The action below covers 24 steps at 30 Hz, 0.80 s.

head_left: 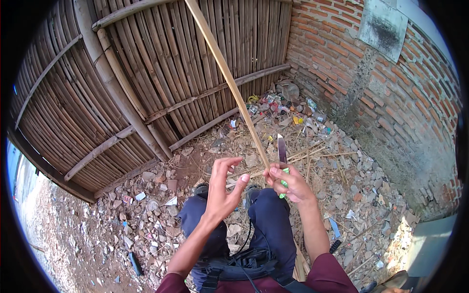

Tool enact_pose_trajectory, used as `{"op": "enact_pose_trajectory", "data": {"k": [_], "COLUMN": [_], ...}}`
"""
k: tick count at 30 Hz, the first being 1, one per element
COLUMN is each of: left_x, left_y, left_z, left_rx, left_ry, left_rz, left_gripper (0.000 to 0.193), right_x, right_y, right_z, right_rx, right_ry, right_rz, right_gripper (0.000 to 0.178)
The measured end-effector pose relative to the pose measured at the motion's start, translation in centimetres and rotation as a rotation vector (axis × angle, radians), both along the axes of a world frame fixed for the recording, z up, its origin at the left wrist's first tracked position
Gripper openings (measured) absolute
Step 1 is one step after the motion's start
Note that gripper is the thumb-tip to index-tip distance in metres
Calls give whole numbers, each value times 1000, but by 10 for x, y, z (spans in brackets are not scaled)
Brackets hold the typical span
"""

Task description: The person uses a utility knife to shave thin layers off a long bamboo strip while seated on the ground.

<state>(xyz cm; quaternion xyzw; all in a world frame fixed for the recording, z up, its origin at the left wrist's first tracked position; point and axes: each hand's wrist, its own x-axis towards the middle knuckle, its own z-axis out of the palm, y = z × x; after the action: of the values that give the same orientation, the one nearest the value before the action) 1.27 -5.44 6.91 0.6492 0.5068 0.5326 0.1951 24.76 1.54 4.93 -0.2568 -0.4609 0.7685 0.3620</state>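
Left hand (224, 191) and right hand (295, 188), two in total, were held apart. Leftmost, one slatted fence (53, 95) was recorded. Next, the left hand was found empty, digits loosely bent, thumb spread. One long pale strip (227, 78) was seen slanting up and leftward, its lower end pinched in the right hand. Beside it, one knife (282, 150), blade up, was clasped by its green handle (286, 172) in the same hand. Rightmost, one brick wall (332, 58) was noted.
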Motion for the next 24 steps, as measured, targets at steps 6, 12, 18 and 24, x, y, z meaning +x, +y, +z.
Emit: {"op": "enact_pose_trajectory", "data": {"k": [6, 12, 18, 24], "left_x": [8, 1, -10, -10], "left_y": [7, 8, -9, -32], "left_z": [38, 44, 40, 29], "left_rx": [117, 199, -71, -151], "left_ry": [14, 153, -229, -564], "left_rz": [-100, -62, -102, -225], "left_gripper": [44, 18, 20, 27], "right_x": [-23, -38, 2, 69], "right_y": [-13, -28, -24, -19], "right_z": [18, 21, -9, -53], "right_rx": [37, 128, 654, 478], "right_ry": [91, -34, -763, -999], "right_rz": [58, -45, -588, -614], "right_gripper": [29, 27, 47, 45]}}
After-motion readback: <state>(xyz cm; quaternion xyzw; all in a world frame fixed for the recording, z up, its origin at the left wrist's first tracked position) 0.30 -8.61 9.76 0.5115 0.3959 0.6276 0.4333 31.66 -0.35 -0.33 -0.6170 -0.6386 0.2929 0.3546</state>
